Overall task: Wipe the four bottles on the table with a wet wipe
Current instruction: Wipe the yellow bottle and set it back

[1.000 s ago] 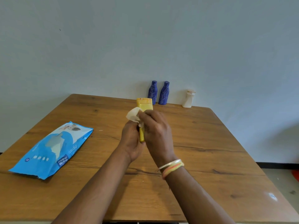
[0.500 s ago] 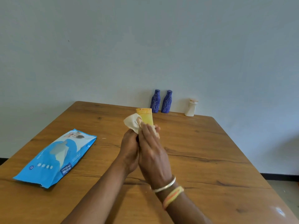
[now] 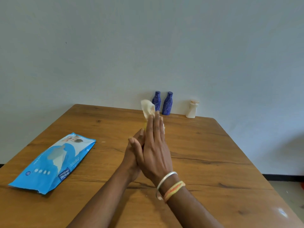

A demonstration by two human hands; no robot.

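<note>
My left hand [image 3: 131, 156] holds a yellow bottle [image 3: 145, 125] above the middle of the wooden table [image 3: 213, 162]; only a thin yellow strip of it shows between my hands. My right hand [image 3: 154, 152] lies flat along the bottle with its fingers stretched out, pressing a white wet wipe [image 3: 147, 106] against it. The wipe sticks out past my fingertips. Two dark blue bottles [image 3: 156, 101] [image 3: 167, 104] stand side by side at the table's far edge by the wall. A small white bottle [image 3: 192, 109] stands to their right.
A blue pack of wet wipes [image 3: 54, 162] lies on the left part of the table. A plain wall rises directly behind the far edge. The table's right edge drops to the floor at the right.
My right hand has opened from a curled grip to flat fingers and slid with the wipe up over the bottle's top, which is now covered. The view has tilted upward.
</note>
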